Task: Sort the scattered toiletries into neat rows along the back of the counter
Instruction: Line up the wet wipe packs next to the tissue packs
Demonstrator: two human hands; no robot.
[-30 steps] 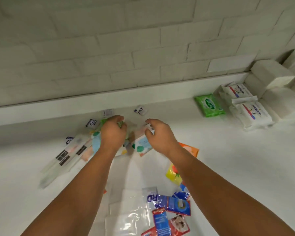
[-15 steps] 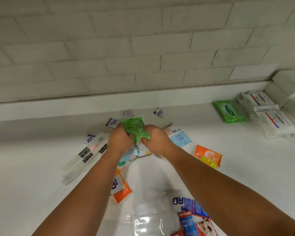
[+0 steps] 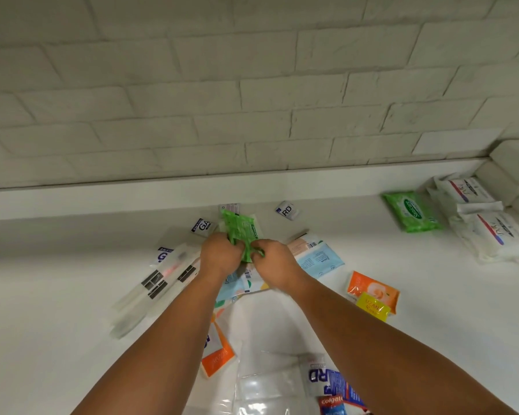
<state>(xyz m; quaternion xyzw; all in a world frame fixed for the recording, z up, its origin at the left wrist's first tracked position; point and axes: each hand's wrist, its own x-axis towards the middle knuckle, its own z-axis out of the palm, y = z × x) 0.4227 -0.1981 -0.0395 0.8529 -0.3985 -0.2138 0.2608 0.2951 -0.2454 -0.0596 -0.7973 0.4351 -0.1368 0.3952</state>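
Near the middle of the desk's [image 3: 432, 319] back edge, both hands work a green packet [image 3: 242, 227] out of a scatter of toiletries. The left hand [image 3: 219, 257] curls round the packet's near left corner, and the right hand [image 3: 274, 260] pinches its near right corner. The packet juts out from the knuckles toward the back edge. A GA sachet [image 3: 203, 226] lies just to its left and an RD sachet [image 3: 286, 210] is apart to its right. Whether the packet is lifted clear or rests on the desk cannot be told. A blue pack [image 3: 318, 259] lies just beside the right hand.

The step looks to be freeing this packet so it can be placed. It would go best with a straight lift, so the packs under the wrists are not dragged along, and with the crumpled film smoothed flat. A likely home is toward the back right corner. There a larger green wipes pack [image 3: 411, 211] sits by the back edge, next to the white packs [image 3: 489, 232]. Laying the packet flat and square to that edge, just beside its green match, would extend the row.
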